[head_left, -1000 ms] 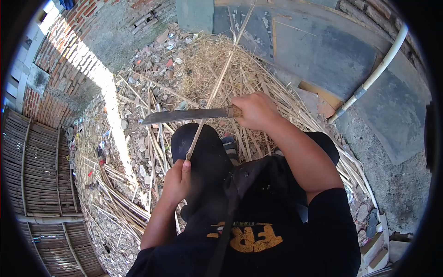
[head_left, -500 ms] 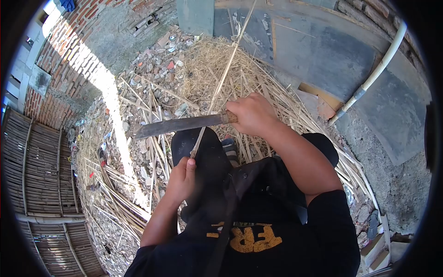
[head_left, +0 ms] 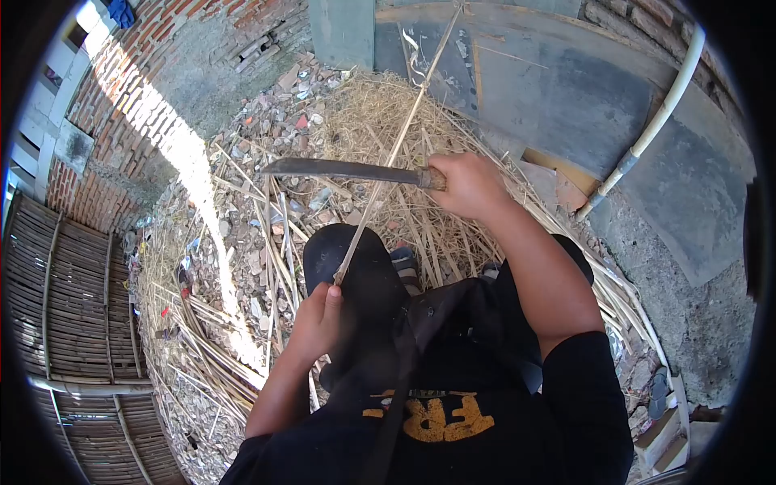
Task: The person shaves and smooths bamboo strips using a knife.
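Note:
My left hand (head_left: 318, 319) is closed around the near end of a long, thin bamboo strip (head_left: 408, 123), with the thumb lying along it. The strip slants up and away over my knee toward the dark panels. In my right hand (head_left: 469, 186) is a machete (head_left: 343, 169), gripped by its short handle. Its broad dark blade points left and lies across the strip, a good way up from my left hand. Whether the edge presses into the strip, I cannot tell.
A heap of pale shavings (head_left: 380, 105) covers the rubble ahead. Split bamboo strips lie in a bundle (head_left: 214, 347) at left and along the right (head_left: 533, 210). A white pipe (head_left: 647, 137) leans against dark panels (head_left: 558, 105). Slatted bamboo panels (head_left: 73, 299) stand at far left.
The machete and my right hand have moved up and away along the strip, and the blade has turned so its tip sits higher. My left hand stays almost where it was.

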{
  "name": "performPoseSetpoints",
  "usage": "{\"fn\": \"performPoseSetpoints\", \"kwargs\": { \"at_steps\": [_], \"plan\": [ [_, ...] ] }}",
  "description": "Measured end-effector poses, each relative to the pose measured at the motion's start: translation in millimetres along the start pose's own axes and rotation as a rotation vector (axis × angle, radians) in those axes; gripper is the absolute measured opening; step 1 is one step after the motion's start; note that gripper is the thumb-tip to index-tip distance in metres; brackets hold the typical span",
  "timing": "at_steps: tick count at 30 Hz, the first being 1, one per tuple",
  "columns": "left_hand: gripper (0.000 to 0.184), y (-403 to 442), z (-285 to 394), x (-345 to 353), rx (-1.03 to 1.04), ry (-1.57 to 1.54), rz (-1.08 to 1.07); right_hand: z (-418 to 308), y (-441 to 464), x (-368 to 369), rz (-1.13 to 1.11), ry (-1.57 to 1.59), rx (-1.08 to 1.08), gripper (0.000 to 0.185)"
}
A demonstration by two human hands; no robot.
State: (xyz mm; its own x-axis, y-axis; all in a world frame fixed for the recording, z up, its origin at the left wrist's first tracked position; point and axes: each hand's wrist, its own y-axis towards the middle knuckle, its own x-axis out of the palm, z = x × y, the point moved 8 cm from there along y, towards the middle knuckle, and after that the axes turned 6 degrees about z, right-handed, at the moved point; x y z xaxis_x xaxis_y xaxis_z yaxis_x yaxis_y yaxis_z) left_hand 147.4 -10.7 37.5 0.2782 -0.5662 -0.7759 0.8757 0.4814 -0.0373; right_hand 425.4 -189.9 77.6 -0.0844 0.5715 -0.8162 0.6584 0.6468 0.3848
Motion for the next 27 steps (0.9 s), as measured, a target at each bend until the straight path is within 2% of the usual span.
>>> {"fn": "performPoseSetpoints", "kwargs": {
  "at_steps": [4, 8, 11, 14, 17, 18, 22, 27],
  "plan": [
    [0.051, -3, -3, 3, -0.001, 0.019, 0.013, -32, -10, 24, -0.070, -0.031, -0.246, 0.022],
    [0.050, -7, -14, 6, -0.059, 0.071, 0.061, -2, -1, 43, -0.198, 0.124, -0.002, 0.017],
    [0.049, -4, -22, 9, -0.087, 0.021, 0.063, -12, 2, 50, -0.226, -0.015, -0.021, 0.017],
    [0.045, -3, -18, 11, -0.033, 0.072, 0.061, -36, -5, 50, -0.083, 0.052, -0.195, 0.016],
    [0.043, -7, -14, 10, -0.050, 0.118, 0.068, -31, 0, 49, -0.136, -0.017, -0.160, 0.016],
    [0.043, -7, -12, 9, -0.065, 0.106, 0.080, -13, 4, 45, -0.154, 0.011, -0.013, 0.017],
    [0.042, -4, -17, 8, -0.059, 0.075, 0.073, -9, 6, 46, -0.147, -0.077, -0.106, 0.017],
    [0.040, -4, -10, 11, -0.028, 0.141, 0.036, -48, -9, 45, -0.084, -0.052, -0.283, 0.016]
  ]
}}
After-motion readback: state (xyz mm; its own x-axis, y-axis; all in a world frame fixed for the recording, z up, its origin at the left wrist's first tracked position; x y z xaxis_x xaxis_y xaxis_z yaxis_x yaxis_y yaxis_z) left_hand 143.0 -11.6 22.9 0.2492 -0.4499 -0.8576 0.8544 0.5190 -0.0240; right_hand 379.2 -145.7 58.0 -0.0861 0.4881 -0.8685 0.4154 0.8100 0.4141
